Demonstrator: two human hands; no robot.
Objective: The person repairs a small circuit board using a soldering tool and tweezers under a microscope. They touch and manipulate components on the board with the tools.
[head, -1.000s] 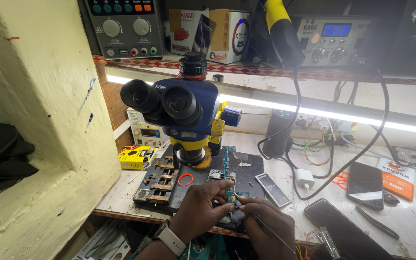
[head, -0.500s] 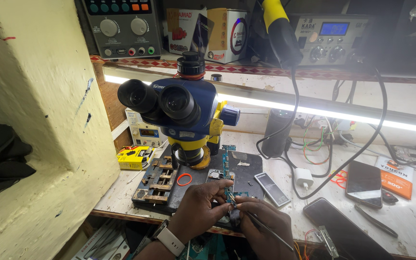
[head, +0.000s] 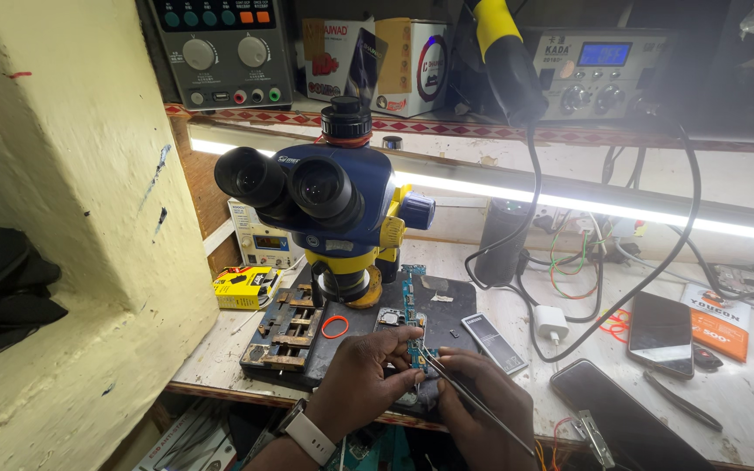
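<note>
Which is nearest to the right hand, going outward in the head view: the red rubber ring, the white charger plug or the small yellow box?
From the right hand:
1. White charger plug, up and to its right.
2. Red rubber ring, on the dark mat to its left.
3. Small yellow box, far left by the wall.

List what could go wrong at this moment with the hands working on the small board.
The thin metal tweezers in the right hand could slip and scratch the narrow blue circuit board, which the left hand merely steadies by its fingers. The small loose dark part on the black work mat could get knocked away.
</note>
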